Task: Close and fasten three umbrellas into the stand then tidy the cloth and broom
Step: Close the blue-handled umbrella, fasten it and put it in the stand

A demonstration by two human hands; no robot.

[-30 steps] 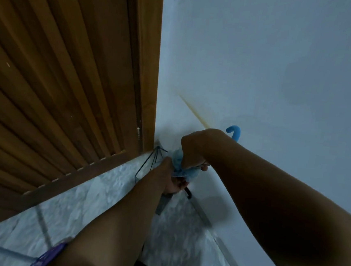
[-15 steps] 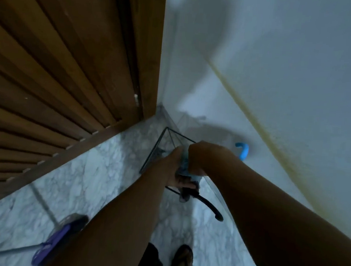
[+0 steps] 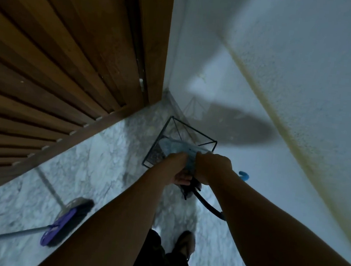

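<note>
Pale-blue cloth [image 3: 182,152] is pinched by both the left hand [image 3: 176,167] and right hand [image 3: 212,168] over the wire stand [image 3: 166,132] in the corner, umbrella handles poking out beneath. Soft and light, it likely handles best gripped by its edges. Nearby, the broom [image 3: 65,223] lies on the floor.

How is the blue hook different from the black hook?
The blue hook is bright and only its tip peeks out behind the right arm; the black hook is dark and shows a long curve. The blue hook sits near the wall; the black hook hangs just below both hands. Both curve like umbrella handles.
</note>
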